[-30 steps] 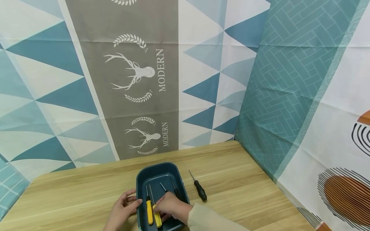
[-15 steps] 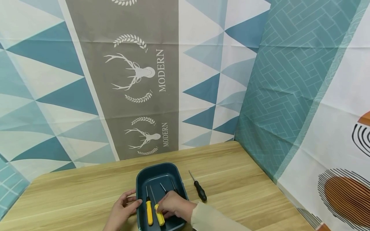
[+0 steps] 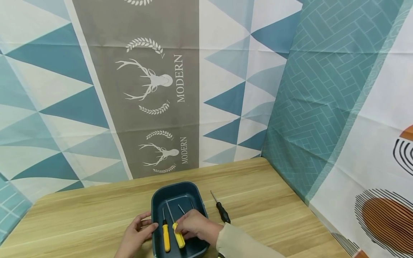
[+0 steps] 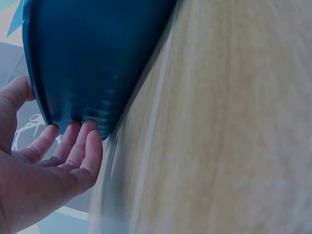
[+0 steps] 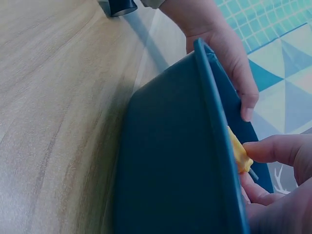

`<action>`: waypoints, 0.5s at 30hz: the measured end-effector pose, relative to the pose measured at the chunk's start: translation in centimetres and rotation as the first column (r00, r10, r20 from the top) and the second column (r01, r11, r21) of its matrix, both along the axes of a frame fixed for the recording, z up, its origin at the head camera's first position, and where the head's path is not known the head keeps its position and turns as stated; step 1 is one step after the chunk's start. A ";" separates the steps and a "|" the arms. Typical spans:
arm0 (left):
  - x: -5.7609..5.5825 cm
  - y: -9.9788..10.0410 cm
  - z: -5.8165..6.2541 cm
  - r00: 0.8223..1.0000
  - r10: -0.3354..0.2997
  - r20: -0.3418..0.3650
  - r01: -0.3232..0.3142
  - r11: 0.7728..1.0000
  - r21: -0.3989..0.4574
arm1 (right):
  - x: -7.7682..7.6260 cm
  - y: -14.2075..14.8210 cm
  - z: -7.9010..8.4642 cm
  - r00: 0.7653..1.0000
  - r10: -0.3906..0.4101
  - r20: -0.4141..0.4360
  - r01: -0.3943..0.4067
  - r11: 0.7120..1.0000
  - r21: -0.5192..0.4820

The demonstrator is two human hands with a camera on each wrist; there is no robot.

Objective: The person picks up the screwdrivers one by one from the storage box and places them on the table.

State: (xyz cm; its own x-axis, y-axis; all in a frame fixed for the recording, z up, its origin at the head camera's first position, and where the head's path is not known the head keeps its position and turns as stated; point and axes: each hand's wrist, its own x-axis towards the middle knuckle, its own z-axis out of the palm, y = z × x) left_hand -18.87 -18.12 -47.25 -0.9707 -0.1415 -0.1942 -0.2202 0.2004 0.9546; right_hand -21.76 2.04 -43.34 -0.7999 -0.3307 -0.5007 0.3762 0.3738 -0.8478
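A dark blue tray [image 3: 176, 190] rests on the wooden table, holding several screwdrivers. My left hand [image 3: 137, 233] grips its left wall, thumb over the rim and fingers [image 4: 87, 141] against the outside. Inside the tray, my right hand [image 3: 199, 226] pinches the yellow handle of a screwdriver [image 3: 179, 239] between thumb and fingers; the same handle [image 5: 239, 153] peeks past the rim in the right wrist view. To its left lies a second yellow-handled screwdriver [image 3: 166, 237]. Two thin shafts show beyond the right hand, which hides their handles.
Right of the tray a black-handled screwdriver [image 3: 222, 212] lies on the table [image 3: 264, 200], its handle end close to the right sleeve [image 3: 238, 242]. Patterned cloth [image 3: 161, 107] hangs behind the table and along its right side.
The right hand has shifted slightly right, and the screwdriver it pinches has moved with it, its shaft tip appearing higher up the tray. The left hand has stayed on the tray wall.
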 end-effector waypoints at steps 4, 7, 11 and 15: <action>0.0 0.0 0.0 1.000 0.004 0.000 -0.004 1.000 0.001 | 0.0 0.3 0.3 1.000 -0.005 -0.009 0.005 1.000 -0.022; -0.1 0.0 -0.1 1.000 0.005 0.001 -0.005 1.000 -0.005 | 0.0 0.4 0.4 1.000 -0.011 -0.020 0.010 1.000 -0.022; -0.1 0.0 -0.1 1.000 0.007 0.002 -0.007 1.000 -0.010 | 0.0 0.6 0.7 0.999 -0.015 -0.044 0.014 1.000 -0.021; -0.1 0.0 -0.1 1.000 0.009 0.007 -0.009 1.000 -0.009 | 0.2 0.8 1.2 0.998 -0.022 -0.065 0.020 0.999 -0.032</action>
